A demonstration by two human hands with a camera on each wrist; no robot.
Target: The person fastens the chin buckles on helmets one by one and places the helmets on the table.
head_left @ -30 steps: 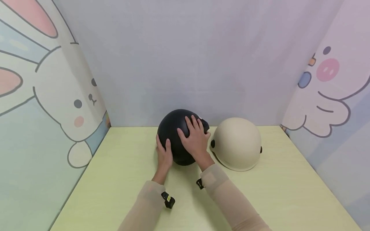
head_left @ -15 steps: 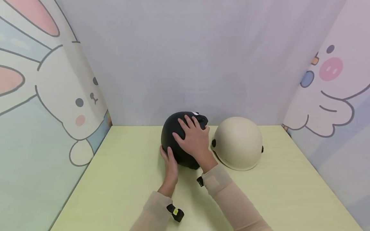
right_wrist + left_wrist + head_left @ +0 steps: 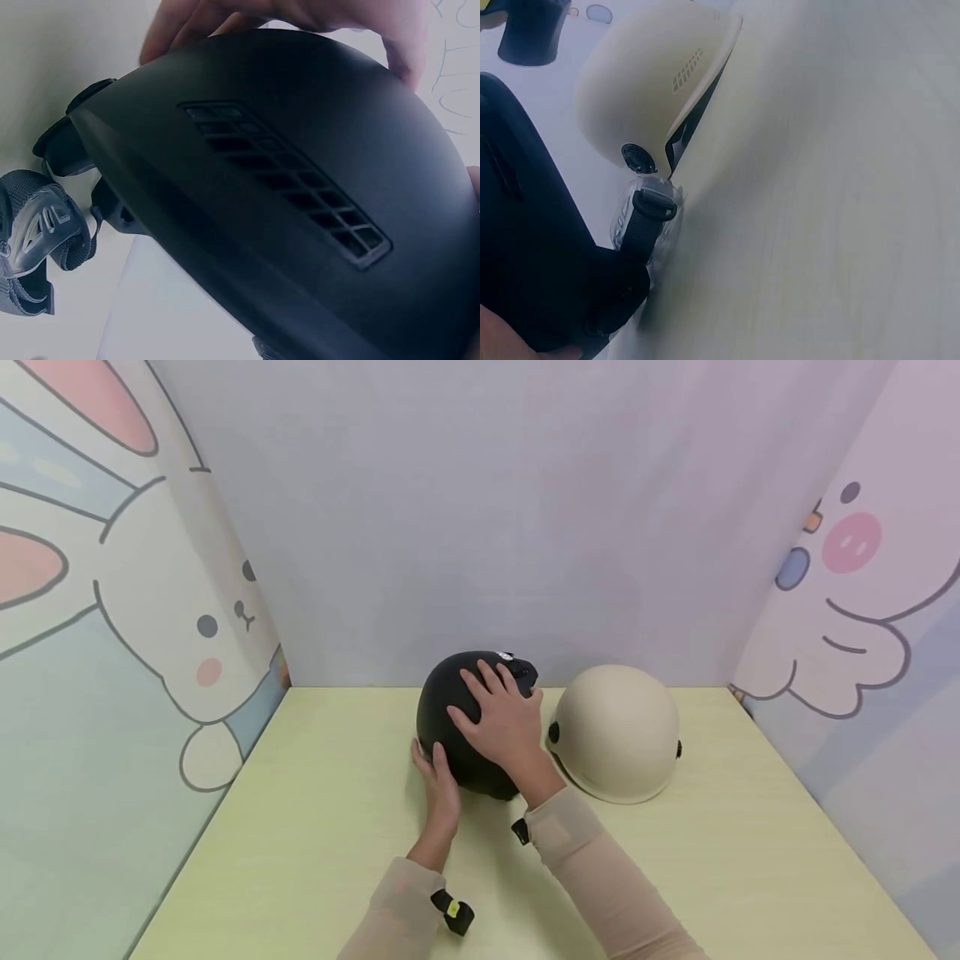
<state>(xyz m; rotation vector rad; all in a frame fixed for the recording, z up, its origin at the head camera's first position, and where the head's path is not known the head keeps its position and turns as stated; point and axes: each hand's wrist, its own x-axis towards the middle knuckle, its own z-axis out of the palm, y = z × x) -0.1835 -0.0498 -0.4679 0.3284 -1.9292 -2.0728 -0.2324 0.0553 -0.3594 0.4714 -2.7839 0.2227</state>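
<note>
A black helmet point(image 3: 437, 702) is tilted above the tabletop, its short peak to the upper right. Low on its left side, my left hand point(image 3: 441, 797) grips it with the thumb apart from the fingers. My right hand point(image 3: 504, 720) holds the dome, fingers spread over the shell. In the right wrist view, a vent grille point(image 3: 289, 184) crosses the black shell, and a webbing strap with a clear plastic piece point(image 3: 41, 229) hangs beside it. The left wrist view shows a dark strap point(image 3: 639, 232) below the rim. The helmet's inside is hidden.
Close by on the right, a cream helmet point(image 3: 618, 731) sits dome up on the pale yellow-green table point(image 3: 315, 827). A grey-lilac backdrop point(image 3: 480, 527) stands behind, and panels with cartoon animals flank both sides. Small black cameras ride on both wrists.
The black helmet has tipped, with its dome lower and its peak more in view. My left hand has shifted slightly down and right. Over the last half second little has moved.
</note>
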